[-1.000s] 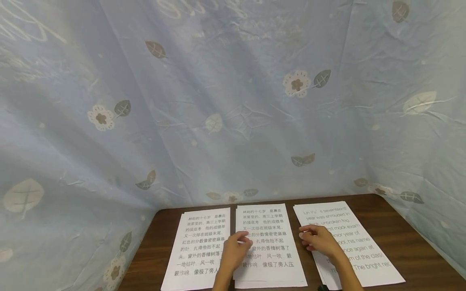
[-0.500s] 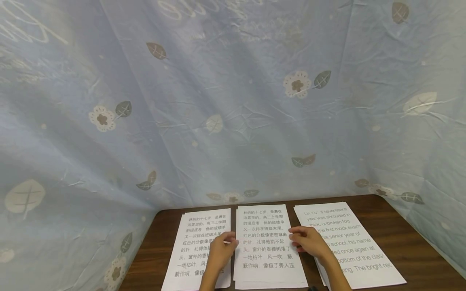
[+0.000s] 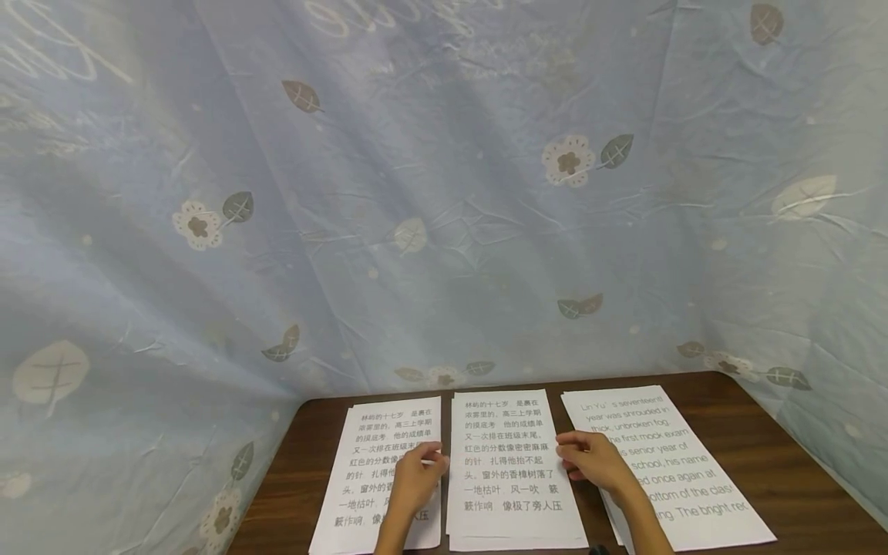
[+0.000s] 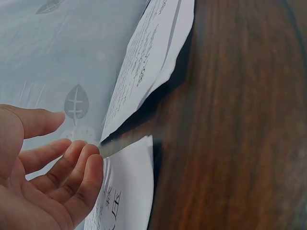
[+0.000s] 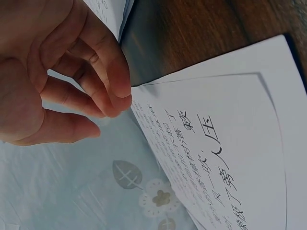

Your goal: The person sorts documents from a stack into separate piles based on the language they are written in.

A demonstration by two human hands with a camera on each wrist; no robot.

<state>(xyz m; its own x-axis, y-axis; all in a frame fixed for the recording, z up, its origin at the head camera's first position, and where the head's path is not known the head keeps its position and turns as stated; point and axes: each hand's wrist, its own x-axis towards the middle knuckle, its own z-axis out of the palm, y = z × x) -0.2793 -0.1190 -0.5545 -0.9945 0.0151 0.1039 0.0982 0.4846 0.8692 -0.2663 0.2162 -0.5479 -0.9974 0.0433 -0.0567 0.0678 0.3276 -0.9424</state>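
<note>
Three stacks of printed white paper lie side by side: a left stack and a middle stack with Chinese text, and a right stack with English text. My left hand is over the right side of the left stack, its fingers loosely bent and covering some of the print. In the left wrist view, thumb and fingers are apart with nothing between them. At the right edge of the middle stack is my right hand; its fingertips touch or nearly touch the paper, and the right wrist view shows thumb and fingers apart, holding nothing.
The stacks lie on a dark brown wooden table. A pale blue curtain with leaf and flower prints hangs behind it and along the sides. Narrow strips of table show between the stacks.
Both hands have moved left: the left from the middle stack to the left stack, the right from the right stack to the middle stack's edge. The papers keep their places.
</note>
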